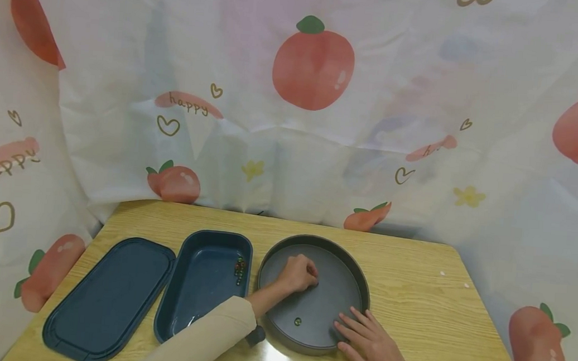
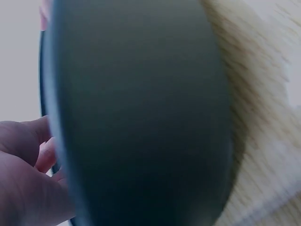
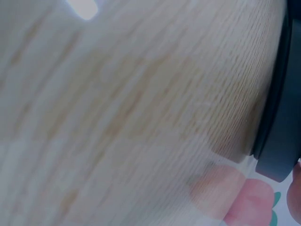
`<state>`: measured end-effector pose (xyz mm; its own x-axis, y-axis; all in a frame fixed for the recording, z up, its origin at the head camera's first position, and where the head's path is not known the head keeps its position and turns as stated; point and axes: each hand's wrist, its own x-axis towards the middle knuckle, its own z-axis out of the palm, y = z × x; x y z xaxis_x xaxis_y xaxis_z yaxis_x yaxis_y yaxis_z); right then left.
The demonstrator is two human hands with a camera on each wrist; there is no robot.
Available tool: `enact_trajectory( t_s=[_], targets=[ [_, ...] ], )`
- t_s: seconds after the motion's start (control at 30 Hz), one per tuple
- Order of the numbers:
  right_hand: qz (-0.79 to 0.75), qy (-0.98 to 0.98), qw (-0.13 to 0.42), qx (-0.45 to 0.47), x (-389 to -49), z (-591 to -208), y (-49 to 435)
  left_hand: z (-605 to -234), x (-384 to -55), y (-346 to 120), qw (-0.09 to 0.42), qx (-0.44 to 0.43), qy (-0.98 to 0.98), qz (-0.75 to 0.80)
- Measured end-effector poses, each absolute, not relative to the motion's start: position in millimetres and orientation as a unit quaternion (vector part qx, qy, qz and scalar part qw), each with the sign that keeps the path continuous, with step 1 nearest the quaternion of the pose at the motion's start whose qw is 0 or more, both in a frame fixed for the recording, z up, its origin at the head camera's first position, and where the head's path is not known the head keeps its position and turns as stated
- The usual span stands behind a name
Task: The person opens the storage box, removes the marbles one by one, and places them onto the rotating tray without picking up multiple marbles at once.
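A round dark grey pan (image 1: 331,295) stands on the table. My left hand (image 1: 298,273) reaches into it, fingers bent down near the pan floor; whether a marble is between the fingertips is hidden. One green glass marble (image 1: 297,321) lies in the pan's near part. On the pan's right rim rests my right hand (image 1: 373,346), its fingers spread and fairly straight. In the left wrist view the pan's wall (image 2: 141,117) blocks much of the left hand (image 2: 28,174). The right wrist view catches the dark pan edge (image 3: 282,108) and a bit of finger (image 3: 295,193).
Left of the pan is a blue rectangular container (image 1: 201,286) with several marbles (image 1: 239,269) along its right side. Its flat blue lid (image 1: 110,296) lies further left. The wooden table (image 1: 412,290) meets a printed curtain (image 1: 245,88) behind.
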<state>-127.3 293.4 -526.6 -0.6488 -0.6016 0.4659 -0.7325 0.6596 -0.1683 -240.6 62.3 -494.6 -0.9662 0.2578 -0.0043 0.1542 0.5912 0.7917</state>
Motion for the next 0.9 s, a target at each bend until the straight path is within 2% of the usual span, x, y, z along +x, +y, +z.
enact_trajectory(
  t_s=[0.43,0.63,0.77,0.9],
  targets=[
    [0.165,-0.897,0.182,0.367,-126.5,-527.4,292.5,-432.5,-244.7,40.1,0.026,0.151,0.843,0.516],
    [0.167,-0.897,0.186,0.365,-126.7,-528.4,292.7,-413.7,-241.1,5.2,0.056,0.154,0.837,0.522],
    [0.17,-0.894,0.191,0.368,-126.7,-528.8,292.9,-415.9,-239.8,-24.3,0.082,0.143,0.829,0.534],
    [0.174,-0.892,0.192,0.371,-126.5,-528.7,292.5,-424.0,-239.7,-51.9,0.085,0.114,0.827,0.544]
  ],
)
